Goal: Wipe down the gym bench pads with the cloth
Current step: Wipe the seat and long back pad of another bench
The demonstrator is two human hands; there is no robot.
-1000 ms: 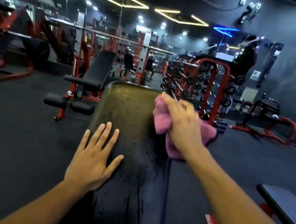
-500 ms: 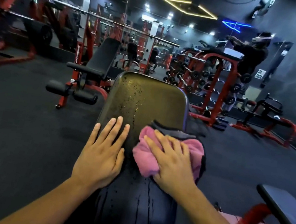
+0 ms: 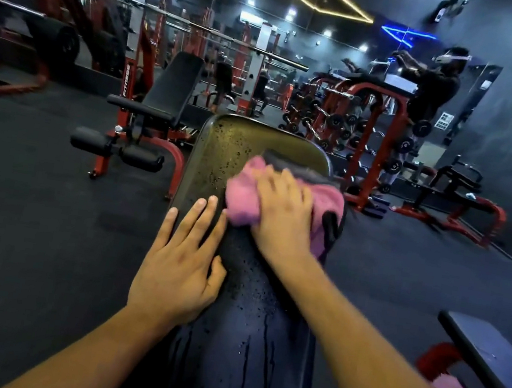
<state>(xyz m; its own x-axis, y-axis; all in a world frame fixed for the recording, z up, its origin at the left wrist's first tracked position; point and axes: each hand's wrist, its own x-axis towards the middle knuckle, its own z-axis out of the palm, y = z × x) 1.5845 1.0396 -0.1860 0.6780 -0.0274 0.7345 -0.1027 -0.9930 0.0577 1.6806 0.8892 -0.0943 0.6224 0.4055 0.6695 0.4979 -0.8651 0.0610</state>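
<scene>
Right hand (image 3: 282,211) spread flat, pressing pink cloth (image 3: 244,198) on wet bench pad (image 3: 247,326) — left hand (image 3: 179,269) flat beside.

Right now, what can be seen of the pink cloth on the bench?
The cloth is pink, soft and bunched, like microfibre, with a dark edge hanging at its right side. It lies on the upper right part of the bench pad, which is wet with droplets. The right hand presses flat on it with spread fingers. The left hand rests on the pad beside it, fingertips close to it.
</scene>
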